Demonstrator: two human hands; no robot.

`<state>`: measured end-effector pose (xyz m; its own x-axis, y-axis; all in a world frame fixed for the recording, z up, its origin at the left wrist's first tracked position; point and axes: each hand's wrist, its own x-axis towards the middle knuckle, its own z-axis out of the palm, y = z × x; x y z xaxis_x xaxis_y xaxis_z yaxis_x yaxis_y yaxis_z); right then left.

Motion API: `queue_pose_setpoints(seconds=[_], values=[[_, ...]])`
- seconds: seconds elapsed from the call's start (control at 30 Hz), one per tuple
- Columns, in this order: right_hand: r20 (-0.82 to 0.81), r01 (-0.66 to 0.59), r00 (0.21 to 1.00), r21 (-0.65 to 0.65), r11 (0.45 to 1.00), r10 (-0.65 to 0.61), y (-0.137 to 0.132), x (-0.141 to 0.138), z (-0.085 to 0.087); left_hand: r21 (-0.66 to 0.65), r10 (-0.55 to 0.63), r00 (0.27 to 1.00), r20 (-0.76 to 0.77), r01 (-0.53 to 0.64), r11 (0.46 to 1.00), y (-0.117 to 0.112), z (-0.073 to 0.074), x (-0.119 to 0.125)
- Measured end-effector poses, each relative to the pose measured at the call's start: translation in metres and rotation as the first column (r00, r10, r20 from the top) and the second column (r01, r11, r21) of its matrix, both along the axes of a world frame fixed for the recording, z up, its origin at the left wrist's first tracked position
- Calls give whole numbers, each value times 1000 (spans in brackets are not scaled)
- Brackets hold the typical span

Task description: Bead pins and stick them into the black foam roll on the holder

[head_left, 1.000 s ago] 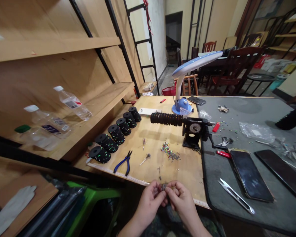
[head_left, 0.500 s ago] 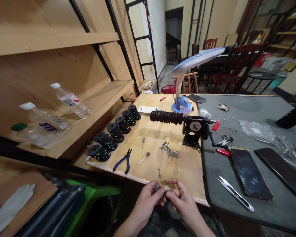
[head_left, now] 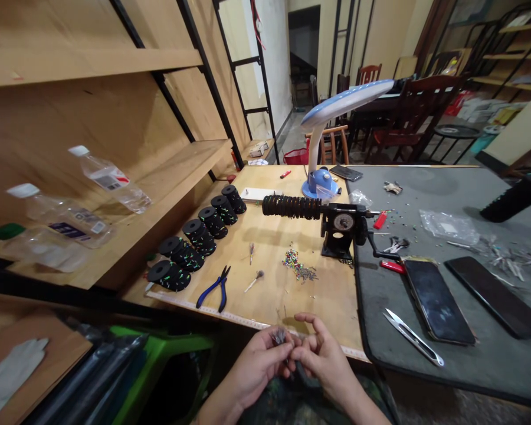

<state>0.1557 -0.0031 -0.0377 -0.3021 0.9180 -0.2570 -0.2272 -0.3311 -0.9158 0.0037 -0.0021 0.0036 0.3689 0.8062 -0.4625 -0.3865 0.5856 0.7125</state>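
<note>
My left hand [head_left: 259, 361] is closed around a small bundle of thin greyish pieces [head_left: 278, 336], whose tips show above the fingers. Against its fingertips, my right hand [head_left: 323, 359] pinches with thumb and bent fingers, the index finger raised and curved. What sits in that pinch is hidden. Both hands are just off the table's front edge. Beyond them on the wood lie a pile of small coloured beads and grey bits [head_left: 297, 264], a white-stemmed piece with a dark tufted end [head_left: 254, 281] and blue-handled pliers [head_left: 213, 290].
Several black spools [head_left: 199, 236] line the table's left side. A hand-cranked winder [head_left: 341, 229] carries a black wound rod [head_left: 292, 208], with a blue lamp [head_left: 321, 183] behind. Thread snips [head_left: 413, 337], phones [head_left: 438, 301] and a red lighter [head_left: 392, 266] lie on the grey mat. Bottles [head_left: 110, 180] occupy the shelf.
The view has shifted slightly, so the scene sits further left. My fingertips have drawn closer together, and a pale bit seen between them before is now hidden.
</note>
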Motion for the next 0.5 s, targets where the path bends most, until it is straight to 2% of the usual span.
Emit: queue_pose_setpoints(seconds=[0.2,0.33,0.5], values=[[111,-8,994,42,999,3,5,1,9,49,-29,997,-78,33,998,9,12,1],[139,-2,990,47,999,-5,8,2,11,134,-58,986,-157,79,988,16,15,4],[132,17,991,69,997,-26,13,2,16,260,43,968,-247,23,965,24,16,10]])
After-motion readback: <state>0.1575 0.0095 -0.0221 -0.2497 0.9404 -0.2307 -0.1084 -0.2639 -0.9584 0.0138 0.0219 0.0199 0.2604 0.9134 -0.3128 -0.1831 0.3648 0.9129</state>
